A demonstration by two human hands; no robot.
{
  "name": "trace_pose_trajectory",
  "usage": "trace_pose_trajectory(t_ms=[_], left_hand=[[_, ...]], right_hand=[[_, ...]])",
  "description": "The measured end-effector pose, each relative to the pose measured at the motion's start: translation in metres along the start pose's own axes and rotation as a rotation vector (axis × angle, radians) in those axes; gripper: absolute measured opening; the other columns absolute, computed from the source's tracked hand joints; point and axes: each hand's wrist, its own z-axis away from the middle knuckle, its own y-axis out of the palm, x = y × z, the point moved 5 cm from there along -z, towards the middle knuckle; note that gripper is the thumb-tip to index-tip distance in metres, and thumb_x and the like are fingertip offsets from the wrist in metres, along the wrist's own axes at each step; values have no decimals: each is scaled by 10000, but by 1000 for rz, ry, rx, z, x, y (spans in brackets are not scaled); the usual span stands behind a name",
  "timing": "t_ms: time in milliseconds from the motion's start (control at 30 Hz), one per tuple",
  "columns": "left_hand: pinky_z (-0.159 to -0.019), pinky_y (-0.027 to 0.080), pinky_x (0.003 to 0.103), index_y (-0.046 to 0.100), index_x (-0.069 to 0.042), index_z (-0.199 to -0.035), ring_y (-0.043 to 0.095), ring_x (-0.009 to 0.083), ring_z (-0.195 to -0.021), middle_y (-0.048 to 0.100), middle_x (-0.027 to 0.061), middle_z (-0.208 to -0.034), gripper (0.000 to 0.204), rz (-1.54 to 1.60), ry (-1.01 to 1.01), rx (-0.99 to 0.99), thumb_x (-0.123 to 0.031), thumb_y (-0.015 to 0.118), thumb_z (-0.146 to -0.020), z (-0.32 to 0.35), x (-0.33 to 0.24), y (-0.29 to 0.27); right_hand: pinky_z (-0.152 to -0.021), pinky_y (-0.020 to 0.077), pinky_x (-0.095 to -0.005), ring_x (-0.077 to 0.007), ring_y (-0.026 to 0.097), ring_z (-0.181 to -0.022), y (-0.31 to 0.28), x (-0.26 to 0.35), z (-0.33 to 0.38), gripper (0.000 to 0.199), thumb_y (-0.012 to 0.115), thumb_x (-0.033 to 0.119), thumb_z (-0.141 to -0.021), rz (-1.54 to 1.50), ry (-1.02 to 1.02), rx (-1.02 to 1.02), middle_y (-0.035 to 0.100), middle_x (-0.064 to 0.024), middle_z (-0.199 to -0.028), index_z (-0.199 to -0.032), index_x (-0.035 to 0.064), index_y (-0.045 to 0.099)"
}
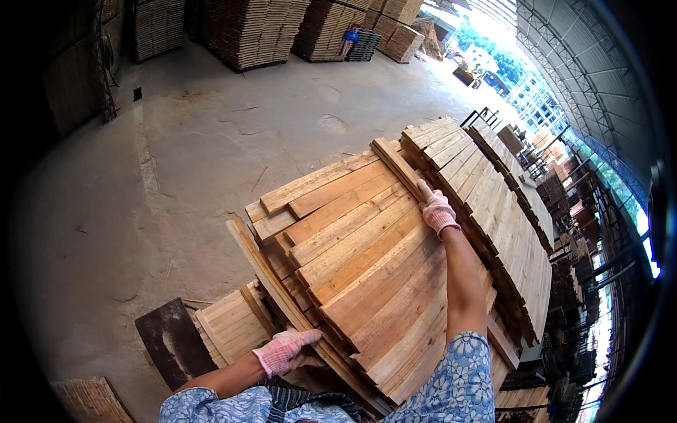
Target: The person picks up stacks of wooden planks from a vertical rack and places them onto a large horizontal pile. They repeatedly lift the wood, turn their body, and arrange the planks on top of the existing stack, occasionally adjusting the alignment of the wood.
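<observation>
I stand over a tall stack of pale wooden boards (367, 261). My left hand (283, 350), in a pink knit glove, grips the near edge of a long thin board (262, 271) that runs along the stack's left side. My right hand (437, 211), also gloved, rests with its fingers closed on a narrow wooden strip (396, 163) lying between this stack and a second stack of boards (493, 204) to the right. Both forearms come out of blue flowered sleeves.
A lower pile of short boards (233, 324) and a dark flat sheet (173, 342) lie at the lower left. The concrete floor (176, 176) stretches left and ahead. More stacks of timber (254, 32) stand at the back, and metal racks (564, 225) line the right side.
</observation>
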Motion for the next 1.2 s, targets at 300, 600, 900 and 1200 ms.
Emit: trace_pose_trajectory(t_ms=[300,600,900,1200], left_hand=[[-827,661,502,557,-14,-1263,703,280,-1004,641,176,-1178,372,456,-347,-185,-79,724,-937,31,-34,-1],[-943,585,617,616,17,-1143,707,281,-1019,686,168,-1130,317,401,-155,-44,-258,677,-998,35,-70,10],[-1017,535,527,592,-57,-1269,636,311,-1169,659,154,-1234,453,458,111,204,-331,712,-929,45,-203,77],[-952,537,361,509,-48,-1360,678,239,-1092,684,157,-1212,625,-811,-18,356,-491,664,-948,27,-182,134]], right_hand=[[-1126,435,-462,-347,503,-1335,12,-14,-7,673,631,240,-980,-27,-3,34,507,-124,-1449,-1552,469,359],[-987,495,-470,-290,573,-1202,-44,73,65,580,560,221,-1005,151,-317,-87,579,-179,-1311,-1549,348,404],[-1042,477,-460,-384,585,-1142,-91,152,340,775,629,368,-973,-575,-480,573,537,-249,-1226,-1631,197,257],[-924,512,-500,-414,584,-1081,-12,71,324,655,685,183,-898,-125,-430,14,581,-195,-1191,-1514,229,469]])
